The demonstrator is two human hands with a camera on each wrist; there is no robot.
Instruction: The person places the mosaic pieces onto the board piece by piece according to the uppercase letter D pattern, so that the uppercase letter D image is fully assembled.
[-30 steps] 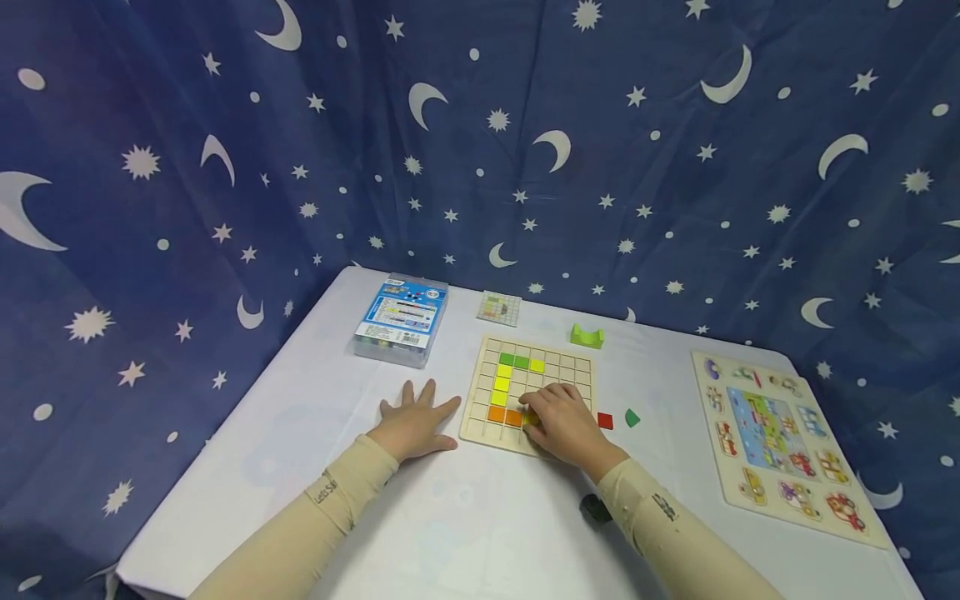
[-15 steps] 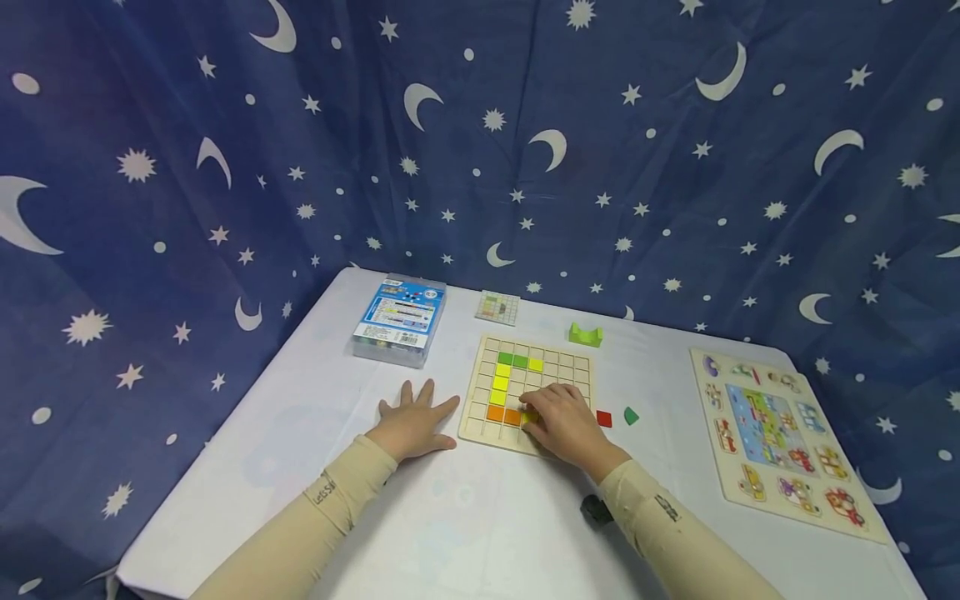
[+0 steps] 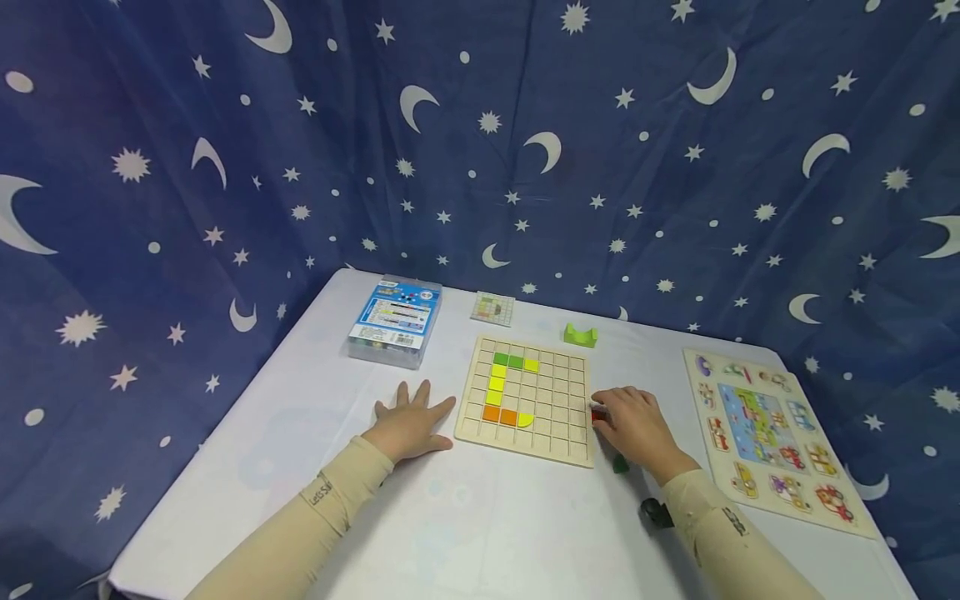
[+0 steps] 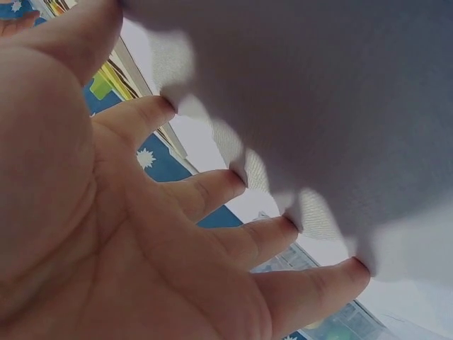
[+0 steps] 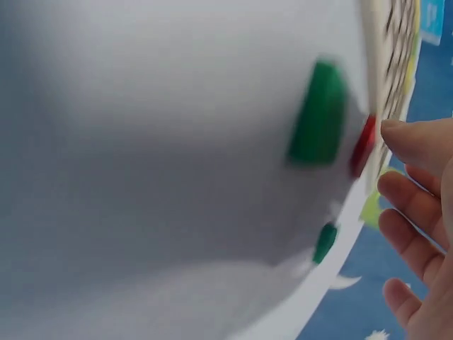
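My left hand (image 3: 408,427) rests on the white table left of the wooden grid board (image 3: 555,400), fingers spread and fingertips touching the cloth. Off the board's right edge is my right hand (image 3: 636,427), its fingers loosely bent around a red square tile (image 3: 598,416). In the right wrist view a gap shows between thumb and fingers, and the red tile (image 5: 364,146) lies beyond the thumb. One green piece (image 5: 322,117) and a smaller green piece (image 5: 325,243) lie nearby. The board bears green, yellow and orange tiles, including a round-edged yellow tile (image 3: 525,421) in the lower row.
A clear box with a blue label (image 3: 397,321) stands at the back left. Behind the board are a small pattern card (image 3: 492,308) and a light green holder (image 3: 581,336). A picture puzzle board (image 3: 780,442) lies at the right. A starry blue curtain (image 3: 480,150) hangs behind.
My right hand has left the board and moved right to the red tile, uncovering the round-edged yellow tile in the lower row. My left hand stays put. The head view has shifted slightly.
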